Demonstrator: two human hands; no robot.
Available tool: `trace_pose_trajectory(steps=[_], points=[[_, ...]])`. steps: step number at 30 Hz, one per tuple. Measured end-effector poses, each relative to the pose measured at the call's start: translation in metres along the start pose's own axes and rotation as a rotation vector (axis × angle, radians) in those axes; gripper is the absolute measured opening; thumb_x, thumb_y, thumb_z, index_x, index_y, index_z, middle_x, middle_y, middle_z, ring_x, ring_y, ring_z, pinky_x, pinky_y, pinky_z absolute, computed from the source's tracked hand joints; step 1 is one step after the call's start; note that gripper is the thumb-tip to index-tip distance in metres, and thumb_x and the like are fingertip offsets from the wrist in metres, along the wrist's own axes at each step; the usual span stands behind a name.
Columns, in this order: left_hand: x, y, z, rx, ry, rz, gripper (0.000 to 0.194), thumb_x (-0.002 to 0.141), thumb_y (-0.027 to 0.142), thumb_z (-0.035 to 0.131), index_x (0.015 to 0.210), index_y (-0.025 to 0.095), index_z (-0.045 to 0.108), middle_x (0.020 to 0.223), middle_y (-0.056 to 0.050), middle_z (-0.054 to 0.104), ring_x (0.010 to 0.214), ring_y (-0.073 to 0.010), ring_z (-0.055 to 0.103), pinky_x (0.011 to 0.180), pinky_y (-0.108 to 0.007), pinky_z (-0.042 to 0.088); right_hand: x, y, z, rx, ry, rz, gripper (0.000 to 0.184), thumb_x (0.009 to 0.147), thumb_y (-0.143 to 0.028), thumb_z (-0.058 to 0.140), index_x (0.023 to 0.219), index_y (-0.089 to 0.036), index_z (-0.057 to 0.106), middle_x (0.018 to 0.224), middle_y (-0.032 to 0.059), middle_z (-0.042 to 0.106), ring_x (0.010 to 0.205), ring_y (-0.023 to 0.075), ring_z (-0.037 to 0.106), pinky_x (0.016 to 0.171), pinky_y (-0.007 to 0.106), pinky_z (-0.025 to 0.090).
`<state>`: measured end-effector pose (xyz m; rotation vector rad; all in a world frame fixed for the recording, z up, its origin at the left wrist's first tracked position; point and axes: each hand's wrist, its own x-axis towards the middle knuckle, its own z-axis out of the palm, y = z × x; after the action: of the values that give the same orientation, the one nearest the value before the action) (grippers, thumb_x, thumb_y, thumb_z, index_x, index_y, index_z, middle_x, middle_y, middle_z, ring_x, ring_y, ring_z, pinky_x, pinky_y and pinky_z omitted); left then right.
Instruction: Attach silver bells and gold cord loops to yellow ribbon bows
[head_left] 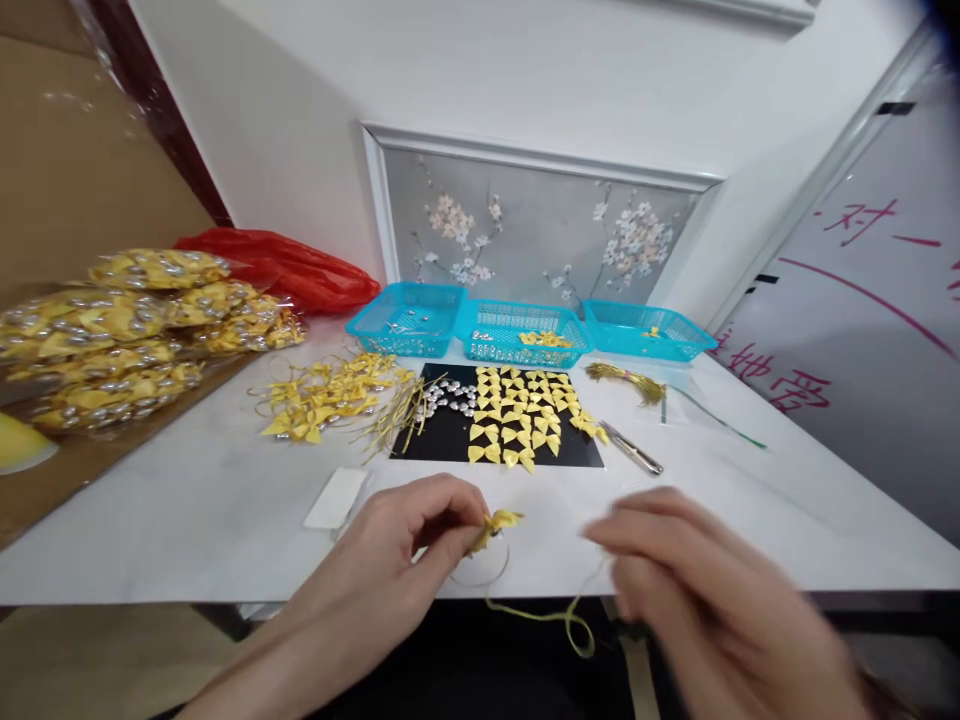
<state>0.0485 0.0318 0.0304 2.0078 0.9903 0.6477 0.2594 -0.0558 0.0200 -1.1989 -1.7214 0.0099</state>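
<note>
Between the thumb and fingers of my left hand is a small yellow ribbon bow, pinched above the table's front edge. A thin loop of string curves beneath the bow. My right hand is to the right, blurred by motion, its fingers closed together. From it a thin yellow-green cord hangs in a loose loop past the table edge towards the bow; the fingertips' grip on it is smeared. Beyond the hands, a black mat carries rows of yellow bows, silver beads and several cut cords.
Finished-looking bows with cords lie piled left of the mat. Tweezers and a gold cord bundle lie right. Blue baskets line the back. Bagged bows, a red bag and a white card are leftward.
</note>
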Motion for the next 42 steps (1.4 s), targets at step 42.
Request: trace_pose_trajectory(steps=[42], points=[[-0.011,0.012,0.009,0.092,0.259,0.249,0.021,0.086,0.011,0.060,0.085,0.031,0.068,0.089,0.009,0.074,0.079,-0.0078,0.069,0.072,-0.012,0.053,-0.008,-0.021,0.046,0.185,-0.039,0.253,0.011,0.093,-0.013,0.052,0.097,-0.021,0.058,0.083,-0.0006,0.055,0.061,0.0108,0.053,0.055,0.024,0.042]])
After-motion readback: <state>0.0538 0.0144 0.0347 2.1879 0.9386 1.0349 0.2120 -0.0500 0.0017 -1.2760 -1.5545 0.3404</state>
